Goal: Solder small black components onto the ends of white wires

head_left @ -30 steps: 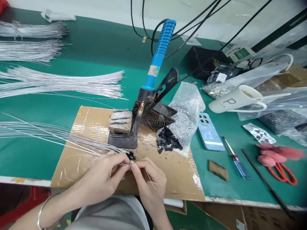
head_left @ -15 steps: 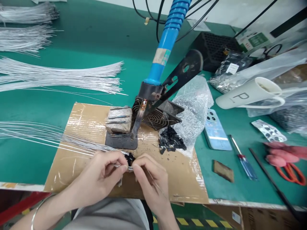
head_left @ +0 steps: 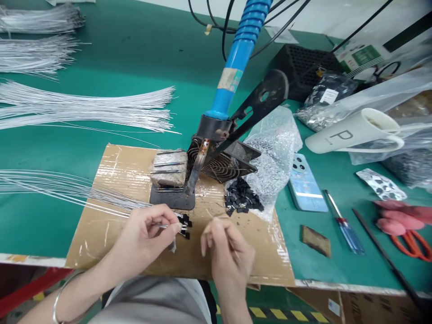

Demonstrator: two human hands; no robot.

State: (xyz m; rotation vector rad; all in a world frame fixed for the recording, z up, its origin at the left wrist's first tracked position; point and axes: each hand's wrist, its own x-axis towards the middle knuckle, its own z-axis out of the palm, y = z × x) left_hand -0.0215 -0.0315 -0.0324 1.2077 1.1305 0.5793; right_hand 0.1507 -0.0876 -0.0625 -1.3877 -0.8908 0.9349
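My left hand pinches a white wire between thumb and forefinger, at the right end of a loose bundle of white wires. Several small black connectors stick out just beyond its fingertips. To their right, my right hand is closed, apart from the connectors, with a thin wire poking up from its fingertips. Both hands are over a cardboard sheet. A blue soldering iron is mounted above, its bent tip pointing down beyond the hands.
Beside the iron sit a sponge block with metal rods and a black fan. A pile of black connectors lies by bubble wrap. Rightward are a phone, a screwdriver, scissors and a mug.
My right hand has drawn back to the right, away from the connectors and my left hand. The black connectors show more fully. My left hand has barely moved.
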